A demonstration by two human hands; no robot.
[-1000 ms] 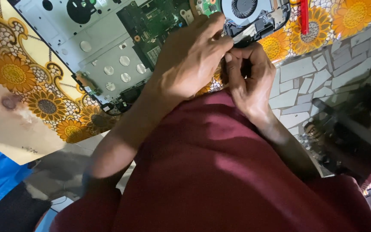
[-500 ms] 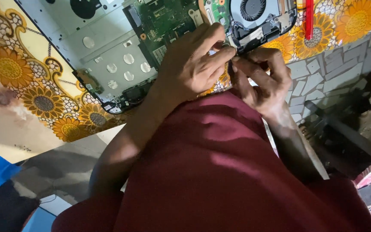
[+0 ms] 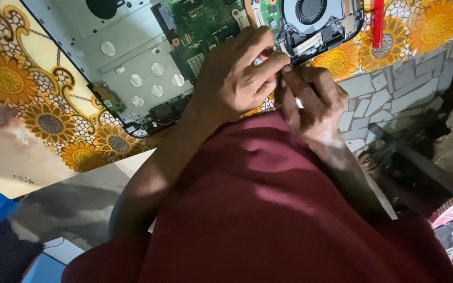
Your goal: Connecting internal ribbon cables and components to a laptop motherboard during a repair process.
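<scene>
Since the earlier frames the view has drifted, so the opened laptop now sits higher and further right in the picture, and both hands have slid with it toward the near edge of the machine, just below the fan.

The laptop's base shell acts as a shallow tray. Inside it lie a green circuit board, a round black cooling fan in a grey housing at the right end, and a pale grey metal plate stamped with round discs across the left half. A small dark connector block sits at the shell's lower left corner.

The left hand rests over the lower edge of the circuit board, fingers curled, with thumb and forefinger pinched together at the shell's rim. The right hand meets it there, its fingertips pressed against the left hand's; a small pale sliver shows between its fingers, but what either hand grips I cannot tell.

The laptop lies on a cloth printed with sunflowers. A red-handled tool lies on that cloth just right of the fan. A maroon garment fills the lower picture.
</scene>
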